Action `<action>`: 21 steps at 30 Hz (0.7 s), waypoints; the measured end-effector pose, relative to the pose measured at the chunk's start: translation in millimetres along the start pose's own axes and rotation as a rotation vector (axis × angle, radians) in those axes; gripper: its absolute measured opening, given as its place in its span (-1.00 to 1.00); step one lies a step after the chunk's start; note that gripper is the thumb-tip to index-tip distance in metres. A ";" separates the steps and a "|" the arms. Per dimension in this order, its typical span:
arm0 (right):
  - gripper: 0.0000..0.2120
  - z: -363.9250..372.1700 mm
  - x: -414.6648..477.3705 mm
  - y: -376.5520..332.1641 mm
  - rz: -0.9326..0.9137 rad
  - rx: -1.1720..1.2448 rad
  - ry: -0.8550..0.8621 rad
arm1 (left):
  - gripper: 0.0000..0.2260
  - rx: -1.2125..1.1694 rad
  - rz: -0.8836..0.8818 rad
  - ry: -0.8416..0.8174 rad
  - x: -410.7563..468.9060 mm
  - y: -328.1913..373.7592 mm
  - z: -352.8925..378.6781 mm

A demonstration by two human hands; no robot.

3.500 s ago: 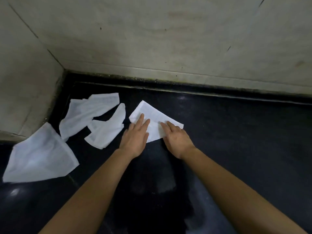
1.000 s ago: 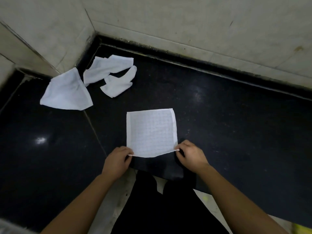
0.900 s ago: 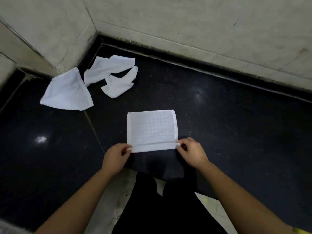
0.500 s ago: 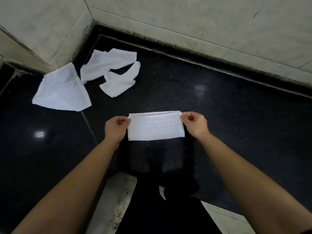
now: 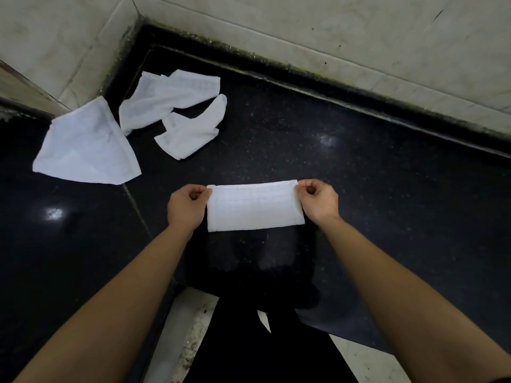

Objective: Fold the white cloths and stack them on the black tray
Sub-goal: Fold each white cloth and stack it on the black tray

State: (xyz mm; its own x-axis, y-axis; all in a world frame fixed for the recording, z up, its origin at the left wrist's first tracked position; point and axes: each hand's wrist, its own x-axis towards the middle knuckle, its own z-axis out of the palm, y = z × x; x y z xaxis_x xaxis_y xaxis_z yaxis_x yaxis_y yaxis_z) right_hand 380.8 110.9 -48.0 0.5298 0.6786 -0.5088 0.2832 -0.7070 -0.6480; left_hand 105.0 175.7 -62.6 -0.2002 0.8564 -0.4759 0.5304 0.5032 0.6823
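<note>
A white cloth [image 5: 254, 207], folded in half into a wide rectangle, lies on the black counter in front of me. My left hand [image 5: 186, 206] pinches its far left corner. My right hand [image 5: 318, 201] pinches its far right corner. Three loose white cloths lie at the back left: a flat one [image 5: 85, 145], a long crumpled one [image 5: 166, 96] and a smaller crumpled one [image 5: 193, 131]. No black tray is in view.
Tiled walls [image 5: 304, 20] meet in a corner at the back left. The black counter [image 5: 387, 189] stretches to the right. Its front edge runs just below the cloth, with pale floor [image 5: 190, 327] and dark clothing [image 5: 262, 341] beneath.
The cloth was spread out square a second ago. Both hands brought its near edge over to the far edge, halving it. In the last half second hardly anything moved.
</note>
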 end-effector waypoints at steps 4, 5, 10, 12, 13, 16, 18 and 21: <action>-0.75 5.2 -5.7 1.3 -0.165 -0.226 0.081 | -0.71 0.115 0.088 0.030 -12.7 4.3 2.9; -0.71 7.8 -8.7 2.9 -0.269 -0.339 0.132 | -0.65 0.211 0.183 0.068 -17.7 2.8 4.6; -0.54 31.7 -25.0 7.7 -0.720 -0.704 0.124 | -0.59 0.674 0.763 0.049 -33.7 -13.7 17.5; -0.49 43.0 -27.2 7.7 -0.765 -0.800 0.034 | -0.54 0.803 0.834 -0.074 -32.1 -20.0 21.8; -0.47 48.7 -27.2 7.8 -0.782 -0.846 0.002 | -0.51 0.854 0.841 -0.112 -30.5 -22.1 23.4; -0.43 65.6 -28.2 9.4 -0.814 -0.927 -0.081 | -0.46 0.935 0.806 -0.159 -25.6 -27.3 24.5; -0.38 73.6 -25.3 12.8 -0.826 -0.956 -0.141 | -0.43 0.974 0.777 -0.166 -21.3 -32.1 23.6; -0.32 68.7 -15.7 19.3 -0.843 -1.018 -0.188 | -0.40 1.006 0.760 -0.171 -17.0 -37.0 23.4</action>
State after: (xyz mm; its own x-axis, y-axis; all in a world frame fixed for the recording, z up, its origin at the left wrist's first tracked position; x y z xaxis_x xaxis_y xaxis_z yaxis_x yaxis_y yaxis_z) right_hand 323.0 100.2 -91.5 -0.1953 0.9376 -0.2877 0.9776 0.1624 -0.1341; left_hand 108.0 139.8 -92.7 0.4962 0.8257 -0.2684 0.8679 -0.4797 0.1290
